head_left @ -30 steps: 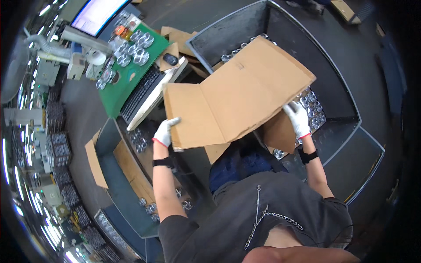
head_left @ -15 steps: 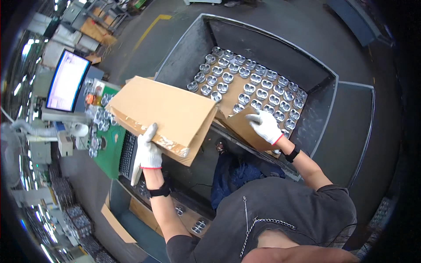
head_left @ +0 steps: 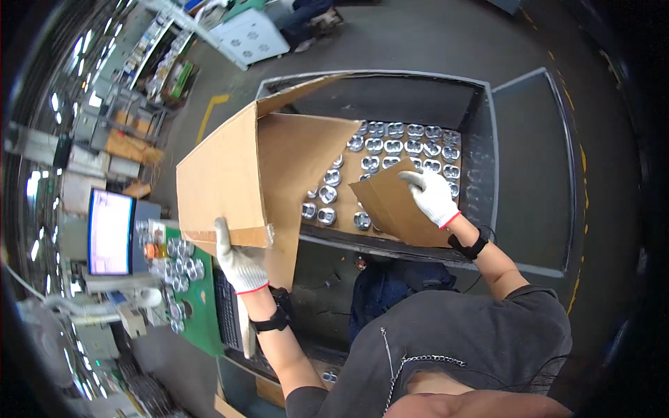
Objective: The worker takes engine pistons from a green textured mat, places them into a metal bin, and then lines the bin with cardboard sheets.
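My left hand (head_left: 240,265), in a white knit glove, grips the lower edge of a folded brown cardboard box (head_left: 219,181), thumb on its outer face. The box is partly opened out, its panels spreading over the left part of a grey metal bin (head_left: 477,174). My gloved right hand (head_left: 432,195) pinches the edge of a tilted cardboard piece (head_left: 394,205) at the bin's near side. Whether that piece joins the box is unclear. Rows of shiny metal pistons (head_left: 394,147) stand in the bin on a cardboard sheet, partly hidden by the cardboard.
Left of me, a green-topped bench (head_left: 203,313) carries more pistons (head_left: 182,268), a keyboard (head_left: 227,306) and a lit monitor (head_left: 111,232). Beyond the bin stands a white cabinet (head_left: 247,38), with a person's legs (head_left: 303,21) beside it. A metal-framed panel (head_left: 533,188) adjoins the bin's right side.
The folded box has opened out and been turned more upright, its panels now covering the bin's left part. My right hand still holds its cardboard piece. The view has turned.
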The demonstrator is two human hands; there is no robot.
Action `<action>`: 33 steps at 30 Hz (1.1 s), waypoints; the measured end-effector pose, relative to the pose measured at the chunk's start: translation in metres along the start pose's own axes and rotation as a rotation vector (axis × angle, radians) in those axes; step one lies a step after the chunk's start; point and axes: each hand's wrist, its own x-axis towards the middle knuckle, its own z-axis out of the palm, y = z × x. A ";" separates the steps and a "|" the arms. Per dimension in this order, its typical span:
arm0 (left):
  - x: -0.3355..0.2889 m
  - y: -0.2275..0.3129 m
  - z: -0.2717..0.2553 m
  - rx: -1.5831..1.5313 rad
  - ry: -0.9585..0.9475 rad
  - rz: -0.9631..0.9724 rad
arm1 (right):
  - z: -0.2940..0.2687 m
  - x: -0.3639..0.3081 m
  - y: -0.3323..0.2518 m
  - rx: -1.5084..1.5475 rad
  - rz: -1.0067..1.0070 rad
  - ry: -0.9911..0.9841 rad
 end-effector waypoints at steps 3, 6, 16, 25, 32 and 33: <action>0.008 -0.018 0.039 -0.155 -0.115 -0.049 | -0.020 0.004 -0.015 0.109 -0.027 0.026; 0.013 -0.033 0.074 -0.266 -0.253 -0.109 | -0.024 0.004 -0.023 0.111 -0.042 0.089; 0.026 -0.033 0.123 -0.222 -0.198 -0.281 | -0.034 -0.031 0.017 0.219 0.223 0.195; 0.035 -0.006 0.100 -0.009 -0.087 -0.050 | -0.063 -0.079 0.039 0.183 0.375 0.340; 0.052 0.015 0.033 0.271 -0.204 -0.116 | -0.080 -0.097 0.045 0.024 0.346 0.486; 0.049 0.015 0.032 0.266 -0.181 -0.124 | -0.081 -0.097 0.044 -0.025 0.346 0.479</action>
